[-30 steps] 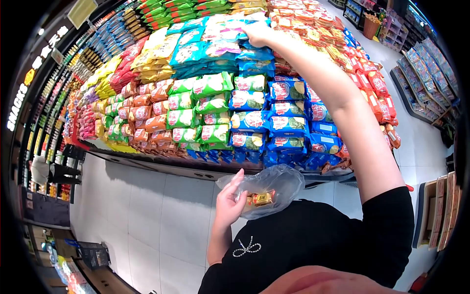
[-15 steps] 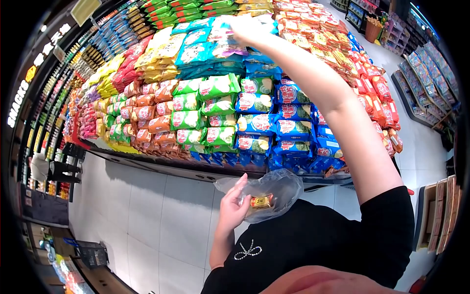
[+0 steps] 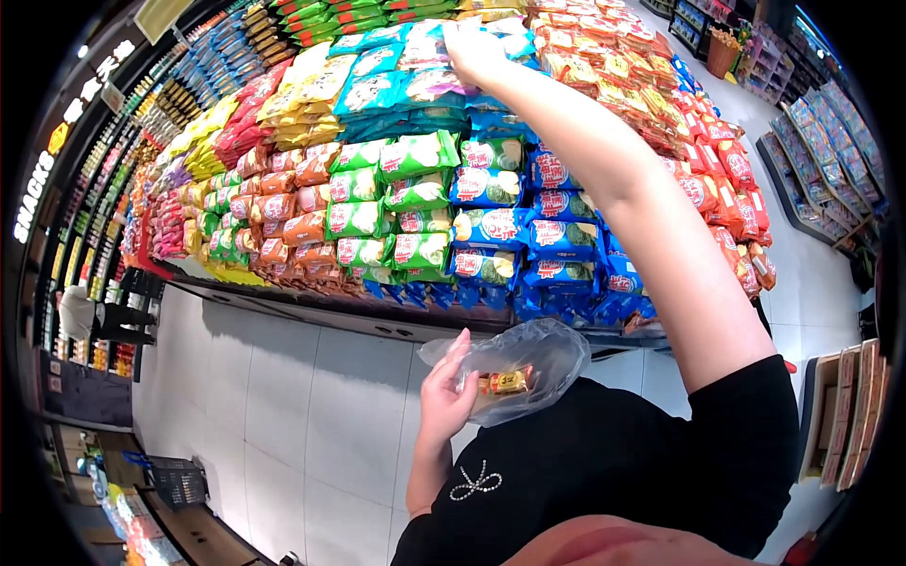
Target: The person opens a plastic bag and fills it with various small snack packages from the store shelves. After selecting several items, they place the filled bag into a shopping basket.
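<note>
My left hand is closed on the side of a clear plastic bag, held in front of my black shirt. Inside the bag lies a small gold and red snack packet. My right arm stretches far over the heaped display, and my right hand is among the light-blue snack packs at the back. A light-blue pack with a purple patch lies just below that hand. Glare and distance blur the right fingers, so their grip is unclear.
Green packs, blue packs and orange-red packs fill the display around my arm. A dark shopping basket stands at lower left. Another person is by the left shelves. Cartons stand at the right.
My right hand has shifted slightly, staying over the light-blue packs, and glare there has lessened. The plastic bag has moved a little right and up, with more of its packet showing.
</note>
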`<state>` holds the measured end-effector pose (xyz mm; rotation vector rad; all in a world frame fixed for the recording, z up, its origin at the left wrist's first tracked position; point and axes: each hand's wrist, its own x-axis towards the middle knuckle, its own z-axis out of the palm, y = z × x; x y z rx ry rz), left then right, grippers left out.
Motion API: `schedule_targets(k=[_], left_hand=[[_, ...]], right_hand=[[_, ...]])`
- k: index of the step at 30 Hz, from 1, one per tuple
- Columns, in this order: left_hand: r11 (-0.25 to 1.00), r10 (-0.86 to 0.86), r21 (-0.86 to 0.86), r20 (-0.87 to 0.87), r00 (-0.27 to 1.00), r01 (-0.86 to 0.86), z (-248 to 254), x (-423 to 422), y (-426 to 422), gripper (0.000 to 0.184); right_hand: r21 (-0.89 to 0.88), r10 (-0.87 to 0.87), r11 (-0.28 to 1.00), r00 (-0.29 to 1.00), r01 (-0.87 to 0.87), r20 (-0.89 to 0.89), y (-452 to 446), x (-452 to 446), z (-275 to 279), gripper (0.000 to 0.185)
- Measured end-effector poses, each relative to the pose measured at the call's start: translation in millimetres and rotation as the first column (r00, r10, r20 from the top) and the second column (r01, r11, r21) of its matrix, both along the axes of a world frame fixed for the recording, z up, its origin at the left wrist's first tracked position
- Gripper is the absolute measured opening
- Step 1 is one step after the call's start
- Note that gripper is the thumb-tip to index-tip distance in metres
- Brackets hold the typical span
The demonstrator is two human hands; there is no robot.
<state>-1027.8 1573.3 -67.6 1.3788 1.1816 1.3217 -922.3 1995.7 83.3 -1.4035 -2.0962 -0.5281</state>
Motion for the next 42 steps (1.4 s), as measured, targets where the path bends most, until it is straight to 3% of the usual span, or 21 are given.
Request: schedule_targets(k=[1,4,5,6,7,8,9,11,14,15,17,20,22,23,24,26,27,28,32,42], left_hand=[[1.000,-0.004,-0.016,0.004,1.000,0.004,1,0,-1,0.040],[1.000,-0.029,0.002,0.009,1.000,0.029,-2,-1,2,0.041],[1.000,-0.016,0.005,0.011,1.000,0.016,2,1,3,0.042],[1.000,-0.019,-0.006,0.014,1.000,0.019,5,2,5,0.042],[0.999,-0.036,0.002,0.020,0.999,0.036,8,3,7,0.042],[0.999,-0.053,0.009,0.026,0.998,0.053,9,3,9,0.043],[0.997,-0.066,0.041,0.022,0.998,0.065,9,3,12,0.044],[0.997,-0.077,0.032,0.015,0.997,0.076,14,4,16,0.044],[0.996,-0.085,0.030,-0.013,0.996,0.085,20,6,20,0.044],[0.998,-0.067,0.003,0.050,0.997,0.067,20,7,21,0.044],[0.997,-0.036,-0.055,0.158,0.987,0.045,20,9,23,0.048],[0.997,-0.079,0.005,0.154,0.985,0.079,15,9,28,0.046],[0.992,-0.123,-0.006,0.152,0.981,0.125,20,13,30,0.046],[0.986,-0.165,-0.009,0.152,0.975,0.168,22,16,30,0.047],[0.985,-0.167,-0.012,0.150,0.974,0.170,23,18,31,0.047],[0.964,-0.258,-0.018,0.158,0.953,0.264,21,22,30,0.048],[0.963,-0.268,0.009,0.099,0.958,0.269,18,21,31,0.049],[0.965,-0.256,0.074,0.075,0.964,0.250,13,22,33,0.049],[0.980,-0.198,0.050,0.073,0.977,0.195,17,15,33,0.050],[0.986,-0.163,0.039,0.062,0.985,0.161,14,15,22,0.050]], right_hand=[[0.076,0.006,0.997,1.000,-0.007,0.014,4,4,3,0.046],[0.074,0.026,0.997,1.000,-0.027,0.014,-51,22,27,0.052],[-0.065,0.199,0.973,0.950,-0.221,-0.242,-105,35,57,0.036],[0.099,0.343,0.939,0.883,-0.329,-0.321,-83,35,33,0.034],[0.286,0.352,0.912,0.918,-0.293,-0.183,-120,46,44,0.033],[0.346,0.552,0.825,0.769,-0.447,-0.322,-146,55,40,0.031],[0.001,0.468,0.864,0.802,-0.504,-0.371,-174,71,40,0.055],[0.032,0.584,0.756,0.651,-0.654,-0.484,-230,94,20,0.057],[0.006,0.675,0.629,0.542,-0.777,-0.501,-298,120,-25,0.067],[-0.015,0.682,0.597,0.517,-0.802,-0.517,-311,129,-47,0.069],[-0.211,0.523,0.530,0.512,-0.821,-0.681,-335,135,-96,0.074],[-0.284,0.485,0.399,0.464,-0.872,-0.741,-355,134,-165,0.074],[-0.371,0.424,0.426,0.544,-0.825,-0.724,-364,126,-187,0.073],[-0.514,0.268,0.343,0.607,-0.786,-0.749,-367,122,-189,0.067],[-0.514,0.264,0.344,0.606,-0.786,-0.750,-367,117,-195,0.067],[-0.624,0.363,0.383,0.732,-0.681,-0.576,-366,107,-209,0.061],[-0.751,0.346,0.305,0.803,-0.586,-0.486,-363,102,-193,0.056],[-0.702,0.383,0.354,0.781,-0.618,-0.494,-362,98,-198,0.059],[-0.810,0.275,0.420,0.908,-0.409,-0.316,-360,97,-202,0.052],[-0.902,0.172,0.332,0.958,-0.278,-0.232,-361,112,-214,0.042]])
